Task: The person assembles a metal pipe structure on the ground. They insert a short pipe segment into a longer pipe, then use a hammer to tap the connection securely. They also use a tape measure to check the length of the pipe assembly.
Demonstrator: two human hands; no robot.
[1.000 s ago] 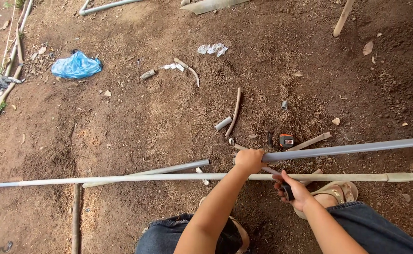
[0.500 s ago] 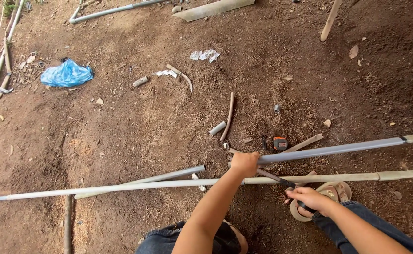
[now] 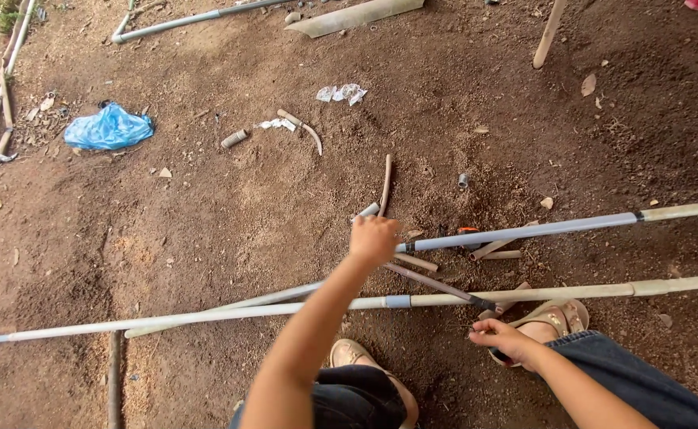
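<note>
Gripping the near end of the blue-grey pipe (image 3: 524,232), which runs rightward across the dirt ground (image 3: 206,206), the left hand (image 3: 373,240) is closed on it, while the right hand (image 3: 502,340) hovers loosely curled, holding nothing visible, nearer the long white pipe (image 3: 206,315).

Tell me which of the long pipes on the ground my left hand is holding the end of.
The blue-grey pipe running off to the right: your left hand grips its near end. The two other long pipes, pale ones, lie nearer your feet, untouched.

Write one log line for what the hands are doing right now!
left hand: gripping grey pipe end | right hand: near sandal, above dirt ground
</note>
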